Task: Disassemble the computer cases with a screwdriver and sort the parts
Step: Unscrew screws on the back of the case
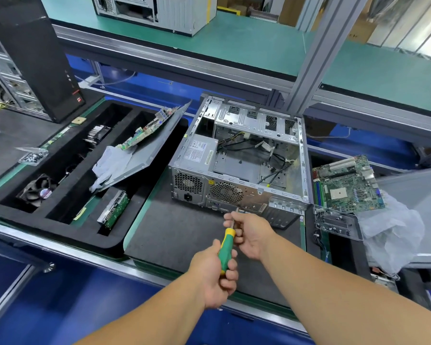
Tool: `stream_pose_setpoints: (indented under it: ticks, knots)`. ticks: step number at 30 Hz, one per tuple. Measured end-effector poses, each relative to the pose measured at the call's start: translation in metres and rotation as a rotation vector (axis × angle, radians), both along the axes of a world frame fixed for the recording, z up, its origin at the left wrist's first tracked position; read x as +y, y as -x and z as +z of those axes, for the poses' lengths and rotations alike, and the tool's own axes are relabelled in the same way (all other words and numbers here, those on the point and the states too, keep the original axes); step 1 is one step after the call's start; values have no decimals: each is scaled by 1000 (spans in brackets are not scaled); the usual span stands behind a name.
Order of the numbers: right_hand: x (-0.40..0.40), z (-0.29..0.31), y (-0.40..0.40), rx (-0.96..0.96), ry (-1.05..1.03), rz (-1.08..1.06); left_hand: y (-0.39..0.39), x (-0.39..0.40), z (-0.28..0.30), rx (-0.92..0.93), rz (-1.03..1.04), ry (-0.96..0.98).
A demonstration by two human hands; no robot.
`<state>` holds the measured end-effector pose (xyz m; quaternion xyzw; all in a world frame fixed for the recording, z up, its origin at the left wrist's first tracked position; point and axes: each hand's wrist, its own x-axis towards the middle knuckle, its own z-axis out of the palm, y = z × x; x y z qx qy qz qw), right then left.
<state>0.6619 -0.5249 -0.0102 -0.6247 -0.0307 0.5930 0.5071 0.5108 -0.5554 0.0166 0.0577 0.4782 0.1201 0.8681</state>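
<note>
Just before the rear panel of the open computer case [237,168], the left hand [215,275] grips the green and yellow screwdriver [225,250] by its handle, while the right hand [251,235] pinches its shaft near the tip, fingers curled.

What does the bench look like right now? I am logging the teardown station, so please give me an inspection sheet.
Surface: dark mat on a green-edged bench.
Job's things: open computer case, power supply still inside; screwdriver pointed at its rear panel; motherboard to its right.
Clutter: black foam tray holding a fan, a hard drive and a side panel; plastic bag.
Grippers: left hand grips the handle; right hand pinches the shaft.
Cables: loose black wires inside the case.
Surroundings: black tower at left, another case on the shelf.
</note>
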Motion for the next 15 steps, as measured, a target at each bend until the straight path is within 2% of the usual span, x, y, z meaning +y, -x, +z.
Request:
stream_pose_setpoints:
  ticks: [2,5,7,8,9,10,11,13,14,15]
  knots:
    - [-1,1,0,-29,-10,9,-5,0,4,186,-86,-168]
    - [1,1,2,-88,-7,9,-2,-1,5,492,-215,-680]
    - [2,-2,4,-99,-20,9,6,-2,-8,700,-398,-998]
    - [1,-2,4,-106,-23,4,8,-3,-16,784,-474,-1099]
    - [1,-3,5,-114,-22,-2,8,-4,-18,784,-478,-1117]
    - [0,-3,6,-124,-17,-10,9,-6,-18,688,-374,-1036]
    - [0,-3,6,-136,-13,-20,7,-5,-18,546,-211,-851]
    - [-1,-1,4,-163,-6,-39,3,-6,-10,162,16,-319]
    - [-1,0,2,-177,-3,-41,4,-8,-6,16,92,-143]
    - [-2,1,1,-190,-2,-41,4,-9,-5,-55,107,-66]
